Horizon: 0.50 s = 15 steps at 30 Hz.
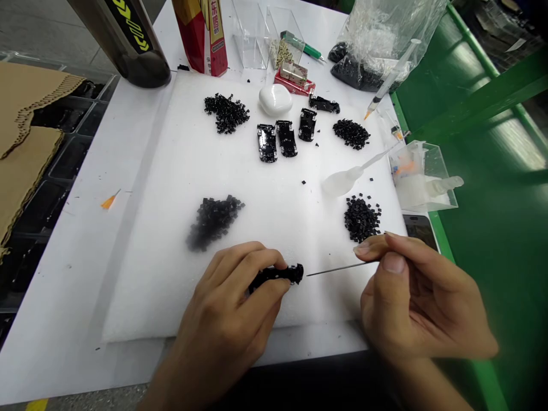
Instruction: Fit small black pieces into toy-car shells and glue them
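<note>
My left hand [240, 294] pinches a small black plastic part [295, 274] near the front of the white foam sheet [162, 297]. In my right hand [415, 297] is a thin metal needle-like tool [338, 269], held between thumb and fingers. Its tip points left and stops just short of the part's right end. Beyond my hands lie two heaps of small black squares, one at left [216, 220] and one at right [362, 218]. Farther back are several similar black parts [286, 138]. My left palm and fingers hide most of the held part.
Piles of tiny black pieces [226, 113] sit at the back. A white squeeze dropper [342, 181], a syringe [391, 80] and a clear box [423, 177] stand at right. At the back are a dark bottle [132, 45], a smooth white block [275, 100] and a plastic bag [385, 40].
</note>
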{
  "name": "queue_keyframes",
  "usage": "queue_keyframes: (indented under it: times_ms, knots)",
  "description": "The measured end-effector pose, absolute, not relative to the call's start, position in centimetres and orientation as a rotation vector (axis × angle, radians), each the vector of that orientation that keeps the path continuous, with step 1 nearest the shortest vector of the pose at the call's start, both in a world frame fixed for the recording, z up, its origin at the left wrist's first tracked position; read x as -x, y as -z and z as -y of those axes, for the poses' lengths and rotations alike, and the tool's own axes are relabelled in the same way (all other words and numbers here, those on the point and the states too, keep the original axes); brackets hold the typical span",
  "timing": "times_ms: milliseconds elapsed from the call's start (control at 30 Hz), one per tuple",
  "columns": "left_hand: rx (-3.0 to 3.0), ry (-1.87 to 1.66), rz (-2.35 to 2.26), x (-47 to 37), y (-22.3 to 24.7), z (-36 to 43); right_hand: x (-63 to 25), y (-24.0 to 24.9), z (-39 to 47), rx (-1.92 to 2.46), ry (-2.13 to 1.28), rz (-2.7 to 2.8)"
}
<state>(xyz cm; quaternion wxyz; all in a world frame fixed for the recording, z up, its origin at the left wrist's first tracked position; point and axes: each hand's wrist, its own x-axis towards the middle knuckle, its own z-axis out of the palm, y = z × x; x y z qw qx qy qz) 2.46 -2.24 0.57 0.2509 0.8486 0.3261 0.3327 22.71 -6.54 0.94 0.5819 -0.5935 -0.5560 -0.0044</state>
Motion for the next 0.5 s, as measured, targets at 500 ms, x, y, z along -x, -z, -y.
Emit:
queue_keyframes:
  times_ms: [500]
  knots:
    - [-2.305, -0.918, -0.877, -2.42, -0.63, 2.38, -22.46, -1.35, 6.09, 1.434, -0.054, 1.389]
